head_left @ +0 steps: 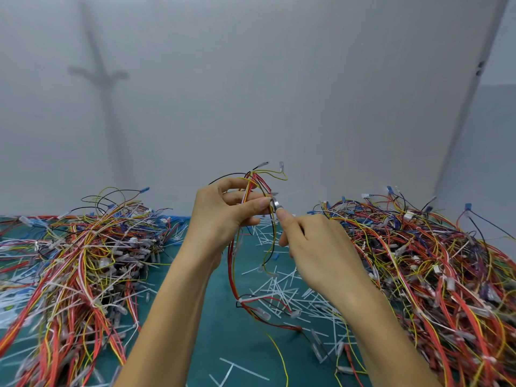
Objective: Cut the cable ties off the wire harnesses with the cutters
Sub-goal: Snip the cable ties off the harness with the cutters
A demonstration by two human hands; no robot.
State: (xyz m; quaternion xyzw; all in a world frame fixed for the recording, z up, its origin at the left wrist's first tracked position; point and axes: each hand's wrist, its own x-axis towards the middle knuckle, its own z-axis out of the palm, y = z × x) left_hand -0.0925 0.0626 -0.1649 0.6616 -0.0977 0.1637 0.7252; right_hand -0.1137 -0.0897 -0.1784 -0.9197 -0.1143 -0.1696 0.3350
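Left hand [223,216] pinches the wire harness [232,263] between thumb and fingertips, held up so the wires hang free. Right hand [315,247] grips the small metal cutters [276,204], nose right beside the left thumb tip, probably lining up on a tie.

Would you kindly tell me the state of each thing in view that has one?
left hand, grips the held harness.
right hand, pinches the cutters.
cutters, tip at the harness wires; open or closed unclear.
held harness, raised off the mat, a white tie still on its lower part.
left pile, heaped, tangled.
right pile, heaped, tangled.
cut ties, strewn loose on the mat.
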